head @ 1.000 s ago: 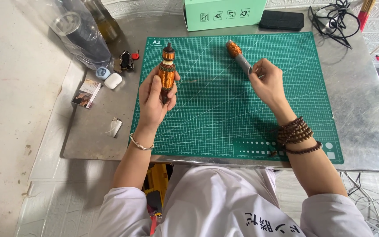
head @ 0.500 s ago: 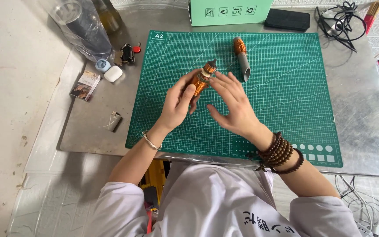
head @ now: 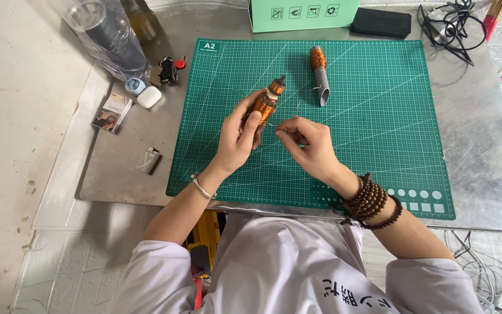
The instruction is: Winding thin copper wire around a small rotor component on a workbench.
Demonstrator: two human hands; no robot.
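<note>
Left hand (head: 236, 139) has its grip wrapped around a copper-wound cylindrical motor rotor with a dark shaft tip (head: 265, 102), fingers curled round the lower half, thumb laid along the side, the shaft end tilted up and away from the body. The rotor sits up off the green gridded cutting mat (head: 379, 128), not resting on it.

Right hand (head: 306, 142) is just beside that grip, on its right. Thumb and forefinger are pressed together in a pinch, on what looks like a thin strand of wire coming off the rotor, though it's too fine to say for sure. Dark wooden bead bracelets (head: 370, 200) stack on that wrist, a thin silver bangle (head: 203, 187) on the left one.

Beyond the grip and a bit to the right, a second copper-wound piece on a grey tube (head: 319, 78) lies flat on the mat, well apart from both hands. Further out past it, a green cardboard box (head: 303, 14) and a flat black case (head: 382, 22) sit at the far edge of the grey metal bench (head: 483, 145). Off to the left of the grip: a small white earbud case (head: 149, 96), a little printed box (head: 112, 112) and a clear plastic bag (head: 106, 38).
</note>
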